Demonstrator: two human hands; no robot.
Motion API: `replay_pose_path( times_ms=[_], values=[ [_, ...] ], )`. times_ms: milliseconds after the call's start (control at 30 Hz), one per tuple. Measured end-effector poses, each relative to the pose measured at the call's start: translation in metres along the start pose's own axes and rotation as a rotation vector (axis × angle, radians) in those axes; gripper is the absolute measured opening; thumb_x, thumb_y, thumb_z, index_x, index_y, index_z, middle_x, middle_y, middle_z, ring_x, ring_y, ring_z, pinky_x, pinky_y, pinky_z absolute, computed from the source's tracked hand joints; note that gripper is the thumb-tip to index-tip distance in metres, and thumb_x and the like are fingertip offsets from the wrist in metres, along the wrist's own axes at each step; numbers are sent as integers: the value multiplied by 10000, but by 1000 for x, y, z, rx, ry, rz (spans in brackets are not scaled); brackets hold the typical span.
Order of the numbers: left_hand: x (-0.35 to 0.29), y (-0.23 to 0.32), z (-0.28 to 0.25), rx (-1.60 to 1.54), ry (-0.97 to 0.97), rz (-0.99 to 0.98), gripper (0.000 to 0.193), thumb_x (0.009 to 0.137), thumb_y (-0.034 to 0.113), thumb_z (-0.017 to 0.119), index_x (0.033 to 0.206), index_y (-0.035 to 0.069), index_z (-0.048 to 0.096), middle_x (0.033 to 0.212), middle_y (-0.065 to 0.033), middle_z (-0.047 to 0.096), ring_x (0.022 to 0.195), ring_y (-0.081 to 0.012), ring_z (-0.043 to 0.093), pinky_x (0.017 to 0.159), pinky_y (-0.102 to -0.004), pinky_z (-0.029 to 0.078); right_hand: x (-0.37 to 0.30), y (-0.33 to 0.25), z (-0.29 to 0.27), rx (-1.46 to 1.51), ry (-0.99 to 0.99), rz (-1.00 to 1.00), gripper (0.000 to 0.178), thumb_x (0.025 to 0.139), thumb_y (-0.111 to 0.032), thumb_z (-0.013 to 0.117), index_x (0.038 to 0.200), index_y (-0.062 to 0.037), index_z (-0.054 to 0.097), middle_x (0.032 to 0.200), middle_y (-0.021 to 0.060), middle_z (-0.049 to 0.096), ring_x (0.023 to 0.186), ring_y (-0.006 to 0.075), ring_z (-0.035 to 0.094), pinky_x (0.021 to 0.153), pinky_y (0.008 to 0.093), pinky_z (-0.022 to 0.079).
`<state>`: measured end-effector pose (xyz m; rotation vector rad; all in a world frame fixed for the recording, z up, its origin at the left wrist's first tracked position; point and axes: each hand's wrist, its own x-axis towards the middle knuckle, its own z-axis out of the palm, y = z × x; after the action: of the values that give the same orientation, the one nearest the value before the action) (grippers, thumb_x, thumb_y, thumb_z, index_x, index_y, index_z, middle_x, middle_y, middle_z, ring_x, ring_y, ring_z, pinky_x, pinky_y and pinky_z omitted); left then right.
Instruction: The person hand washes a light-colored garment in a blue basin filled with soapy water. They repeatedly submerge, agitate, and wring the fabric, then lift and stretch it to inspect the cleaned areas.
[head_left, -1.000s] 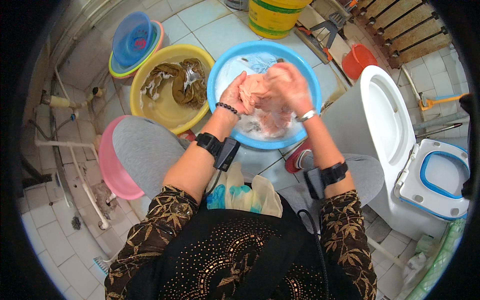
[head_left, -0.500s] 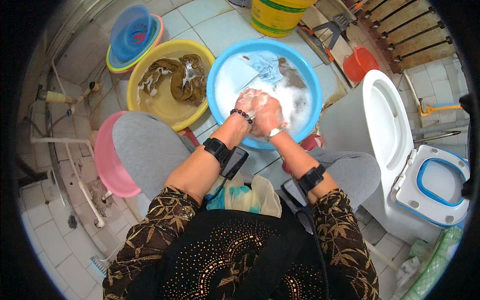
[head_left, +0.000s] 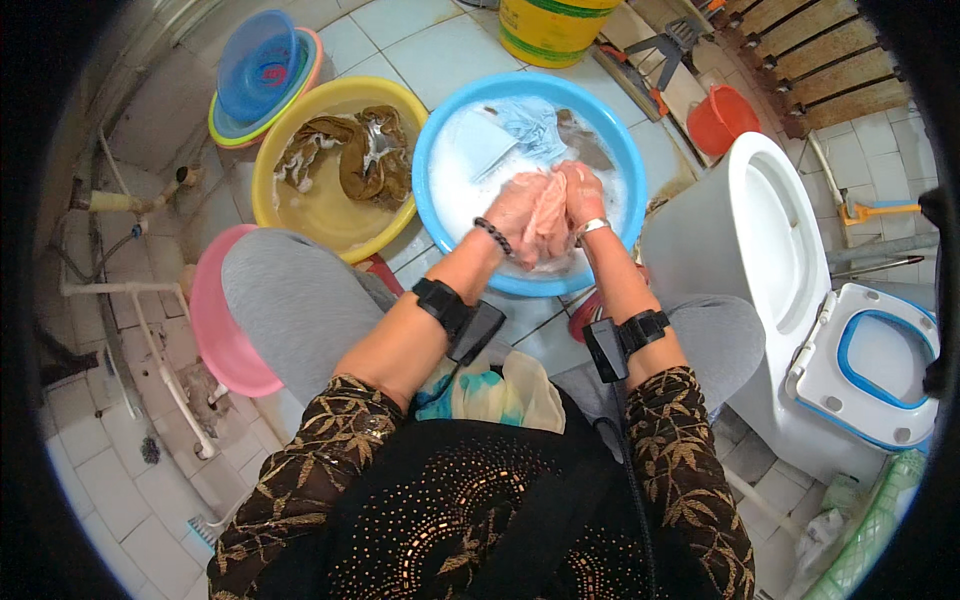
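Observation:
Over a light blue basin (head_left: pixel 421 178) of sudsy water, both my hands are closed on a wet, pale pink cloth (head_left: pixel 547 218). My left hand (head_left: pixel 514 208) grips it from the left, and my right hand (head_left: pixel 585 196) squeezes its upper right part. The cloth's lower end hangs at the foam. Behind my hands, a crumpled light blue cloth (head_left: pixel 533 128) floats beside a flat pale blue piece (head_left: pixel 480 146). A dark grey cloth (head_left: pixel 588 148) lies partly under suds at the basin's far right.
To the left stands a yellow basin (head_left: pixel 262 195) with a soapy brown garment (head_left: pixel 362 168) in water. Stacked basins (head_left: pixel 258 70) and a pink basin (head_left: pixel 222 325) are farther left. A yellow bucket (head_left: pixel 555 30), red bucket (head_left: pixel 722 120) and white toilet (head_left: pixel 775 235) stand around.
My hands have come apart somewhat, the right one moving right and up. The pink cloth now shows between them, raised from the foam.

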<state>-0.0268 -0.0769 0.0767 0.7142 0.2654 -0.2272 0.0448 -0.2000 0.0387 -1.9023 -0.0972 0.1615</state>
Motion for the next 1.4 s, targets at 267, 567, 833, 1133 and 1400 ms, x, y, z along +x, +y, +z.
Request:
replay_pose_path(
  times_ms=[267, 567, 833, 1133, 1400],
  values=[
    [11, 29, -44, -315, 88, -111, 206, 859, 136, 522, 999, -15, 524, 999, -164, 595, 878, -285, 606, 806, -399, 517, -4, -49, -31, 612, -266, 104, 260, 915, -155, 473, 1093, -5, 589, 1077, 99, 609, 984, 196, 584, 859, 309, 471],
    [18, -15, -21, 309, 34, 109, 306, 891, 317, 479, 788, 37, 546, 722, -101, 588, 695, -230, 594, 674, -377, 501, -55, -77, 22, -536, -7, 59, 374, 818, -383, 496, 853, -31, 617, 665, 213, 607, 649, 346, 623, 603, 447, 490],
    [3, -23, -10, 98, 72, 84, 163, 886, 172, 465, 777, 61, 511, 754, -71, 557, 677, -206, 565, 619, -375, 499, -37, -44, 27, -726, -1, -37, 307, 822, -298, 508, 712, -42, 637, 752, 189, 646, 724, 324, 656, 632, 414, 527],
    [-2, -8, -13, -246, -159, -283, 135, 872, 181, 517, 849, 53, 554, 759, -41, 579, 730, -178, 593, 668, -292, 516, -51, -68, 22, -777, -134, 26, 362, 855, -366, 453, 845, -58, 641, 867, 212, 638, 848, 391, 615, 778, 449, 486],
    [-9, 28, 4, 6, -79, -16, 136, 907, 161, 512, 935, 32, 544, 924, -62, 598, 825, -137, 595, 726, -271, 516, 5, -38, -18, -69, -43, 112, 476, 896, -430, 413, 836, -15, 638, 877, 187, 643, 833, 279, 612, 753, 369, 453]
  ],
)
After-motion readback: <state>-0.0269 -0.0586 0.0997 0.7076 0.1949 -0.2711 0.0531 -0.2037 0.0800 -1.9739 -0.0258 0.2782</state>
